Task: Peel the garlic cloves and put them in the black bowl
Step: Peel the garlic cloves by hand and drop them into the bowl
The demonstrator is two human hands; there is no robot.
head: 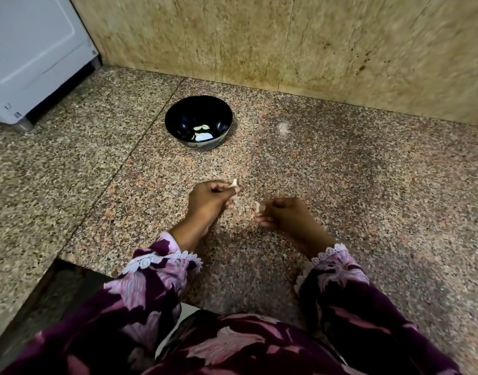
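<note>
Left hand (209, 201) is pinching a garlic clove (234, 183) in its fingers; right hand (284, 215) is pinching a scrap of peel (257, 205). Clove likely light, slippery: grip its ends. Black bowl (199, 122) sitting on counter (340, 171), peeled cloves inside.

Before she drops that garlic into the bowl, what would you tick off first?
1. Clove held: left hand pinches a garlic clove at its fingertips. Ok.
2. Clove fully peeled: too small and blurred. Cannot tell.
3. Right hand holds a pale scrap, skin or clove unclear. Cannot tell.
4. Black bowl upright on the granite counter, mouth open, a few pale pieces inside. Ok.
5. Path from hand to bowl: bare counter between them. Ok.
</note>
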